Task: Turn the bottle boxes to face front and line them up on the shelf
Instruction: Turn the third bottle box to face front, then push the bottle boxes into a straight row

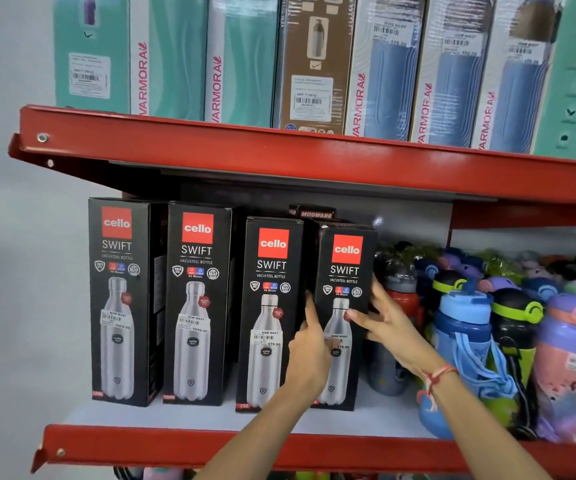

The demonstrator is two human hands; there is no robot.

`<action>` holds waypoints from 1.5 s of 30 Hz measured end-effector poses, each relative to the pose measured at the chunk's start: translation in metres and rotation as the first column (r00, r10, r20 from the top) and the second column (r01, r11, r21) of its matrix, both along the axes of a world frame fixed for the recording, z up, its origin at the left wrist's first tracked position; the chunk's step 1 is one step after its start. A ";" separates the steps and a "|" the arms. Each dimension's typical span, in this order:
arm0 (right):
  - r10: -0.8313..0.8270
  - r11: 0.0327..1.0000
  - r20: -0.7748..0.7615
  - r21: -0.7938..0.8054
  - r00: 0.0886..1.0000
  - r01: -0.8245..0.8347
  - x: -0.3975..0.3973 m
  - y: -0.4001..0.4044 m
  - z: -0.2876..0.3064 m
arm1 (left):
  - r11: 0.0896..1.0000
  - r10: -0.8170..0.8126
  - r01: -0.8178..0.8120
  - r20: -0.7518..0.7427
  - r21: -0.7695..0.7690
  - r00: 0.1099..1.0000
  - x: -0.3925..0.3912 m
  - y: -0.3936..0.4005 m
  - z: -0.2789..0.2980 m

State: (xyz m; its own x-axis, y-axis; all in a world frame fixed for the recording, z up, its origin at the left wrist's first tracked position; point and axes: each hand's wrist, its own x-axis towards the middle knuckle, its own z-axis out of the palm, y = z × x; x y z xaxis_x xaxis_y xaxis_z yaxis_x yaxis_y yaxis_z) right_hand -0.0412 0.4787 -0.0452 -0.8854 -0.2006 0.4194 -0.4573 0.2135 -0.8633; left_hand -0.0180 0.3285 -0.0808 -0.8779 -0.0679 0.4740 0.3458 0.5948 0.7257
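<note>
Several black Cello Swift bottle boxes stand upright on the lower shelf (210, 415), all with their printed fronts facing me. The two tall ones (120, 299) (196, 306) are at the left, then a shorter one (269, 313). The rightmost box (345, 271) is held between both hands: my left hand (309, 348) grips its left edge, and my right hand (383, 320) wraps its right edge with fingers across the front. Another dark box (314, 213) peeks out behind it.
Coloured kids' water bottles (466, 327) crowd the shelf right of the boxes, close to my right hand. The red upper shelf (279, 150) carries tall Varmora boxes (175, 57). A red lip (175, 445) runs along the lower shelf's front. A wall lies to the left.
</note>
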 end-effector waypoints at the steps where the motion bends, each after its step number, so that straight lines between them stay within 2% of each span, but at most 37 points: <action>1: -0.021 1.000 -0.021 0.011 1.000 0.021 0.001 -0.001 0.000 | 1.000 -0.001 0.001 0.000 -0.005 1.000 -0.002 0.000 -0.001; 3: -0.112 0.993 -0.091 0.029 0.990 0.115 0.006 -0.007 0.000 | 1.000 -0.001 0.001 0.001 -0.015 1.000 -0.003 -0.001 -0.004; 5: -0.316 0.944 -0.191 0.038 0.929 0.328 0.016 -0.020 0.003 | 1.000 -0.007 0.006 -0.031 -0.025 1.000 0.001 -0.005 -0.004; 8: -0.635 0.718 -0.397 0.014 0.663 0.696 0.037 -0.049 0.006 | 1.000 -0.015 0.011 -0.188 -0.024 0.982 0.017 -0.028 -0.001; 9: -0.664 0.668 -0.469 -0.022 0.582 0.744 0.044 -0.061 0.007 | 1.000 -0.006 0.000 -0.257 -0.025 0.966 0.023 -0.040 0.000; 10: -0.654 0.663 -0.525 -0.051 0.545 0.747 0.050 -0.073 0.008 | 1.000 0.004 -0.012 -0.316 -0.021 0.949 0.029 -0.055 0.001; 12: -0.553 0.757 -0.575 -0.043 0.603 0.652 0.058 -0.101 0.009 | 0.999 0.031 -0.036 -0.387 -0.006 0.922 0.038 -0.088 0.001; 15: -0.315 0.936 -0.485 -0.015 0.816 0.353 0.067 -0.149 0.004 | 0.993 0.118 -0.108 -0.426 0.047 0.897 0.045 -0.142 -0.003; 17: -0.180 0.980 -0.375 0.008 0.909 0.197 0.074 -0.187 -0.005 | 0.984 0.180 -0.159 -0.428 0.086 0.886 0.050 -0.180 -0.009; 20: -0.063 0.993 -0.249 0.078 0.966 0.084 0.079 -0.241 -0.027 | 0.960 0.278 -0.239 -0.460 0.143 0.843 0.055 -0.230 -0.019; 22: -0.044 0.990 -0.143 0.126 0.989 0.062 0.078 -0.270 -0.041 | 0.930 0.365 -0.305 -0.415 0.206 0.833 0.053 -0.258 -0.027; 24: -0.038 0.986 -0.014 0.159 0.999 0.039 0.077 -0.296 -0.050 | 0.913 0.349 -0.269 -0.248 0.306 0.904 0.051 -0.279 -0.031; 25: -0.037 0.986 0.037 0.166 0.999 0.031 0.078 -0.306 -0.054 | 0.916 0.279 -0.210 -0.166 0.341 0.946 0.050 -0.287 -0.033; 27: -0.034 0.982 0.085 0.188 0.996 0.017 0.078 -0.324 -0.061 | 0.932 0.091 -0.049 -0.102 0.358 0.991 0.048 -0.301 -0.035; 30: -0.034 0.984 0.094 0.180 0.995 0.016 0.078 -0.342 -0.064 | 0.958 -0.059 0.070 -0.046 0.277 0.997 0.047 -0.318 -0.037; 35: 0.003 0.998 0.115 0.062 0.993 -0.010 0.088 -0.346 -0.064 | 0.954 -0.135 0.132 -0.009 0.270 0.991 0.058 -0.333 -0.042; 38: 0.003 0.998 0.111 0.057 0.994 -0.010 0.098 -0.337 -0.065 | 0.965 -0.118 0.117 -0.011 0.233 0.993 0.074 -0.340 -0.042; 45: -0.012 0.998 0.097 0.061 0.995 0.006 0.112 -0.325 -0.074 | 0.945 -0.139 0.143 -0.035 0.294 0.990 0.103 -0.341 -0.046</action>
State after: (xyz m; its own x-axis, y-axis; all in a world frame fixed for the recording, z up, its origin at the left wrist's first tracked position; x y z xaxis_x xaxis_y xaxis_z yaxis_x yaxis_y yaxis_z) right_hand 0.0713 0.1535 -0.1196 -0.9233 -0.2152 0.3180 -0.3693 0.2707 -0.8890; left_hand 0.0847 -0.0126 -0.1264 -0.8823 -0.0820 0.4634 0.4217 0.2995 0.8558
